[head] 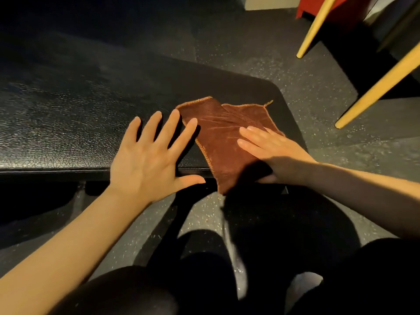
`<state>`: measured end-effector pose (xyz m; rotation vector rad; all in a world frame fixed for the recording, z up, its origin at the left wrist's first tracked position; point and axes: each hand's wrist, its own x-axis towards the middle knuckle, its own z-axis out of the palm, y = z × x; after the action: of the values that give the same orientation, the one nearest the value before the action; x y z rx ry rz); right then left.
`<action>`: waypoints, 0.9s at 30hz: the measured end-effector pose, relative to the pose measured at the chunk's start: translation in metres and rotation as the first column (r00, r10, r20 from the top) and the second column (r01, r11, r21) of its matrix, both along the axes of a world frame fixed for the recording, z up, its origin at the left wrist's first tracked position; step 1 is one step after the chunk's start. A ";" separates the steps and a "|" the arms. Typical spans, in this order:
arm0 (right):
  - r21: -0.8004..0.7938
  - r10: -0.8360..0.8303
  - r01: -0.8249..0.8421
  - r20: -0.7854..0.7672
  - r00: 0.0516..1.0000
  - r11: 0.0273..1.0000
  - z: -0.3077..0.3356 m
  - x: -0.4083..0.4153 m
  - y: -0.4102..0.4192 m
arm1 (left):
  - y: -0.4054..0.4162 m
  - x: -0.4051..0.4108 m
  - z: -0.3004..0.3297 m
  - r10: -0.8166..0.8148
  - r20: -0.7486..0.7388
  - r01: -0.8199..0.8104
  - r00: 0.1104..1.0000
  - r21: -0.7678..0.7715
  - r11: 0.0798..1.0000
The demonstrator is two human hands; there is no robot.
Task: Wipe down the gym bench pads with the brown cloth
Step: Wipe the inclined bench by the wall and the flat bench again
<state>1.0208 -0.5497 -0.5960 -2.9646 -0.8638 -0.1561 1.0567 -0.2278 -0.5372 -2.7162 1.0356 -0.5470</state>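
The brown cloth [221, 135] lies folded on the black gym bench pad [75, 123], near the pad's right end, with one corner hanging over the near edge. My right hand [275, 153] presses flat on the cloth's right half, fingers straight and pointing left. My left hand [154, 155] rests on the pad just left of the cloth, fingers spread, the index fingertip at the cloth's left edge and the thumb over the pad's near edge.
Speckled dark rubber floor [306, 71] surrounds the bench. Two slanted yellow legs [375, 87] stand at the right, with a red object [318, 5] behind them. My knees in dark trousers [204, 280] are below the pad. The bench frame [78, 196] shows under the near edge.
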 end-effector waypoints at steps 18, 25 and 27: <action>0.137 -0.006 -0.024 0.217 0.976 0.990 -0.040 -0.009 -0.047 | -0.068 0.018 0.006 -0.277 -0.215 0.326 0.936 0.241 0.914; 0.250 -0.191 0.161 0.098 0.977 0.955 -0.050 -0.023 -0.063 | -0.074 0.017 -0.002 -0.228 -0.239 0.281 0.944 0.218 0.935; 0.221 -0.215 0.174 0.178 0.960 0.960 -0.048 -0.025 -0.043 | -0.075 0.015 -0.002 -0.229 -0.238 0.279 0.944 0.206 0.938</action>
<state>0.9954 -0.5924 -0.6441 -2.8679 -0.5281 -0.5271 1.0722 -0.3033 -0.5388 -2.4822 1.4219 -0.1563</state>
